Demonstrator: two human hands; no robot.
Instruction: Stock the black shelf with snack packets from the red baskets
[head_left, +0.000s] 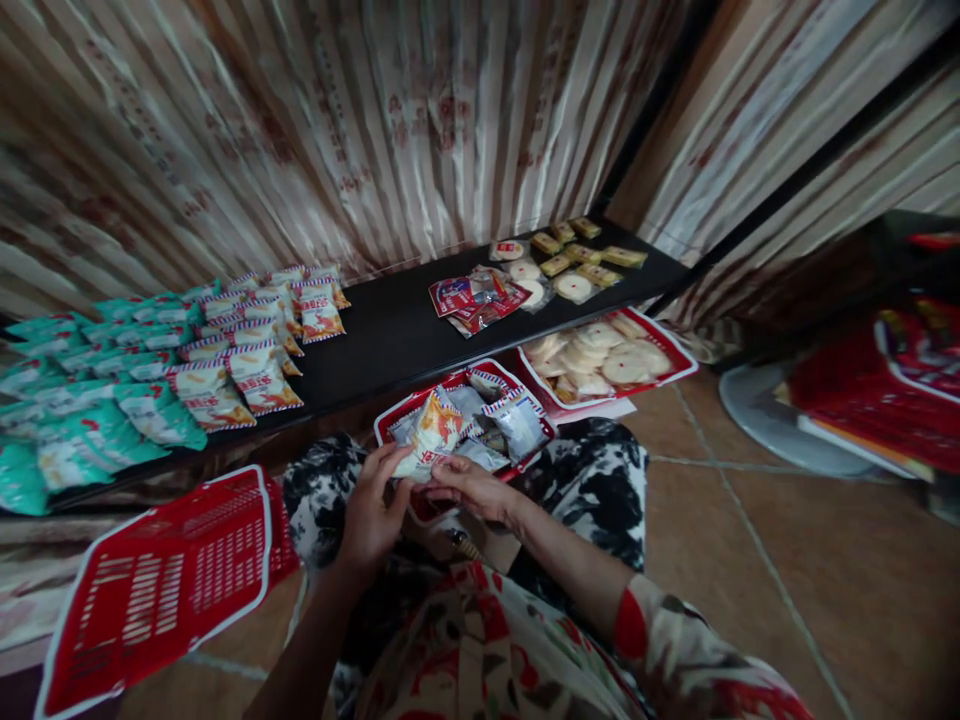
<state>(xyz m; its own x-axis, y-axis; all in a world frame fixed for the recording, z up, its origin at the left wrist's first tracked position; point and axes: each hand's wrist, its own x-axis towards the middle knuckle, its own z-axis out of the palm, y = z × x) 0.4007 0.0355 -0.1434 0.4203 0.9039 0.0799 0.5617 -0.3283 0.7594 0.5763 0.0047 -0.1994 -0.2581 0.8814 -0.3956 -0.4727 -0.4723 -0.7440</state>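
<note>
Both my hands hold one small snack bag [429, 432], white and orange with a striped edge, above a red basket [390, 408] between my knees. My left hand [375, 500] grips the bag's lower left side. At its lower right edge, the fingers of my right hand [472, 486] pinch it. More snack bags [517, 422] lie in the basket beneath, mostly with their silvery backs showing. On the black shelf [375, 340], rows of matching orange-white bags [259, 375] stand to the left, beside several teal bags [82, 445].
Farther right on the shelf lie red packets [480, 300], round white packs [574, 287] and small yellow packs [622, 257]. A red basket of round pale packs [600, 355] stands below them. An upturned red basket [165, 580] is at left. Curtains [420, 130] hang behind.
</note>
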